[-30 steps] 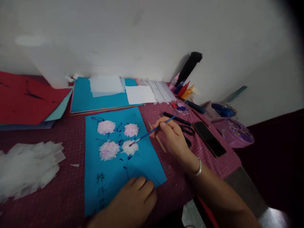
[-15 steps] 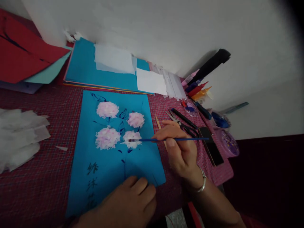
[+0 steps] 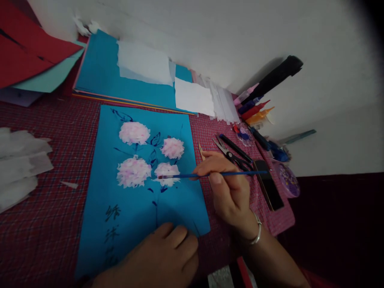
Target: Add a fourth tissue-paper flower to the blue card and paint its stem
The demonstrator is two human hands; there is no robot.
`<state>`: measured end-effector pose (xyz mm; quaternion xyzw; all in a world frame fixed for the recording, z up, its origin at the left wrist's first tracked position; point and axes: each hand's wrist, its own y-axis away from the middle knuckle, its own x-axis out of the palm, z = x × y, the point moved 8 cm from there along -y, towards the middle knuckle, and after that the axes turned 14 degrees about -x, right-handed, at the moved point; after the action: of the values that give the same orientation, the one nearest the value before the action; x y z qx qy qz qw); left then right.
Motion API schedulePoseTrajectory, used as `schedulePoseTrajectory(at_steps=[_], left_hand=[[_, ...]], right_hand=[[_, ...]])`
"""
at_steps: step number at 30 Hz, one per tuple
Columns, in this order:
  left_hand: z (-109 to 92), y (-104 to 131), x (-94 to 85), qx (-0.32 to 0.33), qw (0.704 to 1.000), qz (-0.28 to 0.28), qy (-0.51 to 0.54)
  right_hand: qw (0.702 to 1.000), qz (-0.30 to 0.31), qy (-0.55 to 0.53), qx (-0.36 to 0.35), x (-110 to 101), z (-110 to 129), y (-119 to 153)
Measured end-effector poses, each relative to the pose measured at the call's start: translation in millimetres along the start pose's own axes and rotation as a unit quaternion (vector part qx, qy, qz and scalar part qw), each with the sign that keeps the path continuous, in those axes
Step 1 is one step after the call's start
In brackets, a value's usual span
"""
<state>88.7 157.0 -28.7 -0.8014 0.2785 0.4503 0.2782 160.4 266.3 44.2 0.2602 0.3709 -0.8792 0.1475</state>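
Holding thin blue brush (image 3: 210,175) in right hand (image 3: 229,192), fingers pinching middle, tip touching near-right paper flower (image 3: 167,174). Brush looking light, stiff. Left hand (image 3: 162,260) lying flat, fingers curled loosely, pressing near edge of blue paper (image 3: 135,208).

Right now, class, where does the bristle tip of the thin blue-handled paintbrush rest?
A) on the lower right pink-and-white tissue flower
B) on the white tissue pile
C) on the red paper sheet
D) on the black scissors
A: the right hand holds the thin blue-handled paintbrush level, its tip on the lower right pink-and-white tissue flower on the blue paper sheet.
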Motion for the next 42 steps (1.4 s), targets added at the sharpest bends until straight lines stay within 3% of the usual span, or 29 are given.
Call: schedulePoseTrajectory(at_steps=[5, 11, 16, 21, 23, 28, 31, 34, 38, 42], left_hand=[[-1, -3, -3.5, 0.016, 1.0, -0.009, 0.006], [-1, -2, -7.6, 0.012, 1.0, -0.019, 0.006], [0, -3, -8.5, 0.014, 1.0, -0.024, 0.008], [-1, -2, -7.8, 0.019, 0.999, -0.022, 0.014], [-2, -1, -8.0, 0.016, 1.0, -0.022, 0.011], [-1, -3, -7.6, 0.017, 1.0, -0.013, 0.013], [-1, -4, -6.8, 0.02, 1.0, -0.016, 0.007], [0, -4, -6.5, 0.015, 1.0, -0.01, 0.011], [0, -3, -10.4, 0.01, 1.0, -0.017, 0.007], [-1, -2, -10.9, 0.012, 1.0, -0.025, 0.0]], right_hand=[[0.999, 0.011, -0.019, -0.039, 7, 5, -1], [0.996, 0.061, 0.033, -0.064, 9, 11, -3], [0.997, 0.026, 0.032, -0.06, -3, 14, -1], [0.995, 0.064, 0.02, -0.077, 12, 14, -2], [0.994, 0.072, 0.029, -0.072, 14, 11, -1], [1.0, 0.011, 0.011, -0.027, -2, 3, 4], [1.0, 0.011, -0.008, -0.011, -2, -2, 5], [1.0, 0.02, 0.008, -0.013, -3, -3, 4], [1.0, -0.025, 0.006, -0.017, -14, -1, 4], [0.999, 0.028, -0.013, -0.021, -1, 0, 4]])
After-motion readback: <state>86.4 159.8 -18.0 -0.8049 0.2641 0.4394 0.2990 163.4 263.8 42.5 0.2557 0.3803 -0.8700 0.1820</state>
